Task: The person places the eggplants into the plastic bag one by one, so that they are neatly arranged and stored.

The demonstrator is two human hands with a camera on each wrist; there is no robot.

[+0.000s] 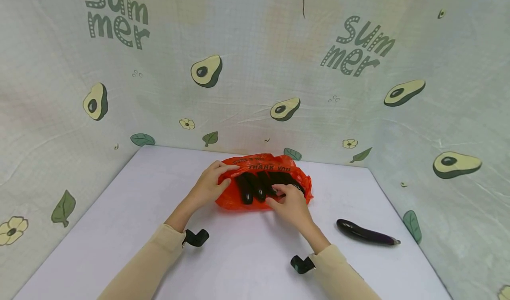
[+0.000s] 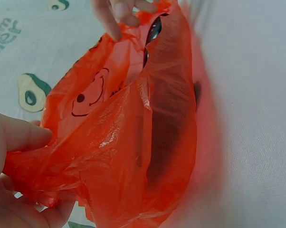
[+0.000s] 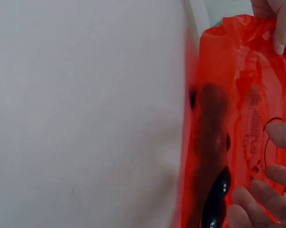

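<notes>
A red plastic bag (image 1: 231, 201) printed "THANK YOU" lies on its side, its mouth facing the person. Several dark, glossy eggplants (image 1: 245, 187) rest side by side inside it. My left hand (image 1: 205, 185) pinches the bag's edge at its left end; in the left wrist view the red film (image 2: 109, 142) bunches between thumb and fingers. My right hand (image 1: 293, 204) is at the right part of the mouth, over the eggplants. In the right wrist view its fingers (image 3: 257, 202) are spread and loosely bent, with nothing held between them.
One loose eggplant (image 1: 366, 234) lies on the white table (image 1: 247, 255) to the right of the bag. Behind the table hangs a cloth backdrop (image 1: 247, 38) printed with avocados and leaves. Black wrist cameras (image 1: 196, 237) sit on both wrists.
</notes>
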